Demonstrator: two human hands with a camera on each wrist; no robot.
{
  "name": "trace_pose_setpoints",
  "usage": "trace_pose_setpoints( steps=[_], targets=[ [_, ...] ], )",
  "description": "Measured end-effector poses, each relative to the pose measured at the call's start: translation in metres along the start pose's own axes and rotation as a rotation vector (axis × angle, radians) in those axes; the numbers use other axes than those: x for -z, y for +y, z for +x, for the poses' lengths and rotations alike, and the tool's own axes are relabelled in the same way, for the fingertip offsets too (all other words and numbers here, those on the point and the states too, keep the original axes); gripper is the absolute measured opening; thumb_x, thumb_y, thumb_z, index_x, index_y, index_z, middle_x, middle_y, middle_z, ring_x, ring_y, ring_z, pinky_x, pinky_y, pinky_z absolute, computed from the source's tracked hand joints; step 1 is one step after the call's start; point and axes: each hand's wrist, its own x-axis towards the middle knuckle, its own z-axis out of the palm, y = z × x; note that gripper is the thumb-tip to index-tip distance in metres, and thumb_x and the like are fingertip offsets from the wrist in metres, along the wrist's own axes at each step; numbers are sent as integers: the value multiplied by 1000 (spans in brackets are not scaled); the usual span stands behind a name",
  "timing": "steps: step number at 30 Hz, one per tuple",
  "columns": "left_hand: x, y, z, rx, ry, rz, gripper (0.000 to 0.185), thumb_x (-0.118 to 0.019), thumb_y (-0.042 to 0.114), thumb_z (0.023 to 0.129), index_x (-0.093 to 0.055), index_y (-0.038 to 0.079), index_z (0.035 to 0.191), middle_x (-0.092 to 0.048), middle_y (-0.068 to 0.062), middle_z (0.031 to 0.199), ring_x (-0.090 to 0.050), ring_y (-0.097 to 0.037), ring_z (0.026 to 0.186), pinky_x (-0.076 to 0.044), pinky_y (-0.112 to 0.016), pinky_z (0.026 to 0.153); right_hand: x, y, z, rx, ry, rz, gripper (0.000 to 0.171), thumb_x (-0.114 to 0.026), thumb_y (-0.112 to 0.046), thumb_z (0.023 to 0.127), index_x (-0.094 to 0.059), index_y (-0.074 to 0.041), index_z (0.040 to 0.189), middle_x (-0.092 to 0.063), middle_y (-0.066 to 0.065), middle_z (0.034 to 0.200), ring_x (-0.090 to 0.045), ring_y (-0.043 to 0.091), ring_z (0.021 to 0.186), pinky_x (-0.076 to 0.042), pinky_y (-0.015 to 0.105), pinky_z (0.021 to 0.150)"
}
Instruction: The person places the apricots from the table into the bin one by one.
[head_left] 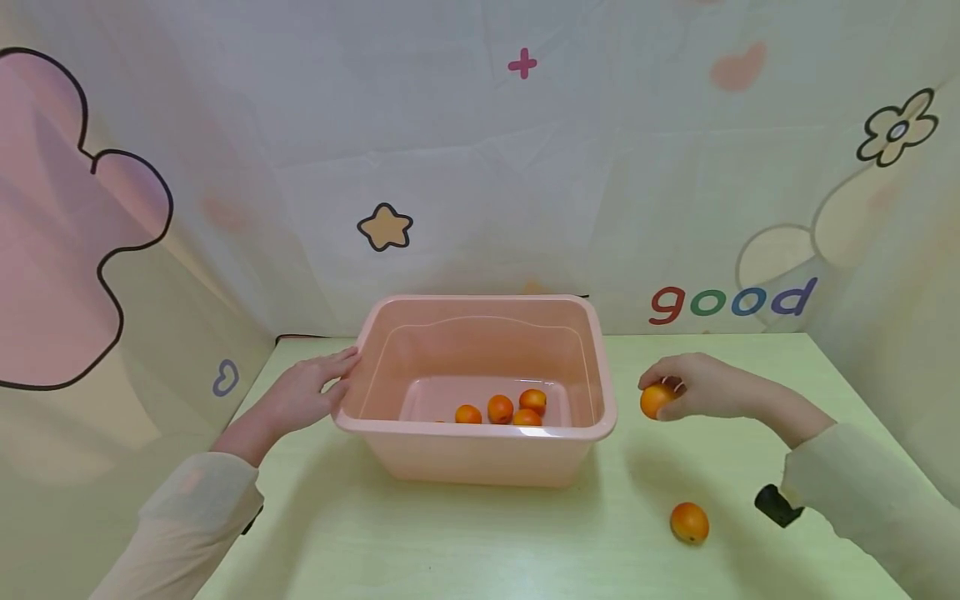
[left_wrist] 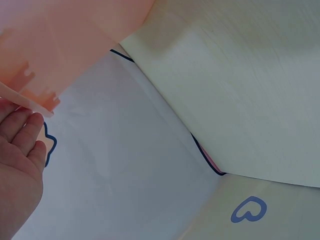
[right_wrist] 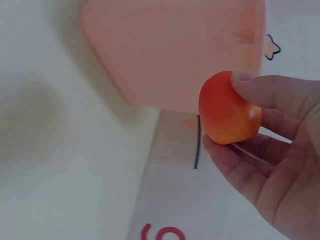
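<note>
My right hand (head_left: 693, 385) pinches a smooth, shiny orange-red fruit (right_wrist: 225, 110) between thumb and fingers, raised over the table to the right of a pink plastic basin (head_left: 487, 454). At the basin's left side, the fingers of my left hand (head_left: 303, 396) lie almost straight, their tips right at the rim. Inside the basin are several similar fruits (head_left: 500, 409), partly hidden by its front wall. One more fruit (head_left: 690, 523) lies on the table, nearer to me than the right hand.
The pale table (head_left: 480, 542) meets a printed cloth backdrop (head_left: 480, 208) behind the basin, and cloth also hangs at both sides. A black object (head_left: 778, 506) shows beneath the right sleeve (head_left: 862, 492).
</note>
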Motion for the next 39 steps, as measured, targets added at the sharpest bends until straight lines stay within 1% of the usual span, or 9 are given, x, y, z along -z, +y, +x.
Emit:
trace_pose_setpoints(
  steps=[3,9,12,16,22,26,31,34,39],
  targets=[
    [0,0,0,7,-1,-3,44,-45,15,89,-41,3,131,-37,-15,138,-38,-38,123,-34,-54,97,13,-9,3,27,19,-17,33,-66,-15,77,-59,-3,107,-61,3,95,-55,15,83,-53,29,73],
    [1,0,1,12,-2,-12,44,-46,16,89,-40,4,131,-37,-14,138,-38,-38,123,-34,-54,97,34,-30,14,32,22,-41,34,-66,-17,77,-58,-4,108,-62,1,91,-56,16,84,-52,30,73],
    [1,-1,1,17,-4,-12,44,-46,16,89,-40,4,132,-37,-14,138,-37,-37,123,-33,-55,97,41,-42,23,48,17,-65,33,-66,-16,78,-59,-5,107,-62,1,90,-56,16,84,-52,30,73],
    [1,-2,1,22,-11,-18,45,-46,17,90,-40,5,132,-36,-13,139,-37,-37,124,-33,-55,97,47,-57,38,47,-1,-94,30,-65,-16,78,-60,-7,107,-62,1,91,-55,17,82,-51,28,72],
    [1,-3,1,5,-19,-30,45,-47,19,90,-39,6,133,-36,-12,139,-37,-37,124,-34,-55,96,49,-78,59,49,-43,-90,28,-65,-18,79,-61,-10,105,-60,3,93,-54,19,83,-49,29,75],
    [1,-4,0,-20,-17,-15,45,-47,20,90,-39,6,132,-36,-13,139,-38,-37,123,-34,-54,96,47,-89,74,42,-58,-88,26,-65,-19,79,-61,-11,103,-60,3,94,-53,20,86,-49,31,78],
    [4,-2,-2,-34,-14,-3,45,-47,19,90,-40,4,132,-36,-15,138,-38,-38,123,-33,-55,96,42,-100,94,29,-81,-114,26,-65,-19,79,-61,-12,104,-60,3,97,-52,21,92,-47,34,82],
    [4,-1,-3,-34,-14,1,44,-46,18,90,-40,3,131,-37,-15,138,-37,-38,123,-32,-55,97,39,-105,106,38,-90,-136,25,-64,-18,79,-62,-12,104,-60,3,97,-52,21,92,-47,33,82],
    [4,-1,-3,-35,-15,6,44,-46,17,90,-39,2,132,-36,-16,138,-37,-39,124,-32,-55,98,32,-112,125,47,-99,-117,19,-63,-14,80,-63,-11,98,-59,4,94,-52,21,87,-47,30,78]
  ],
)
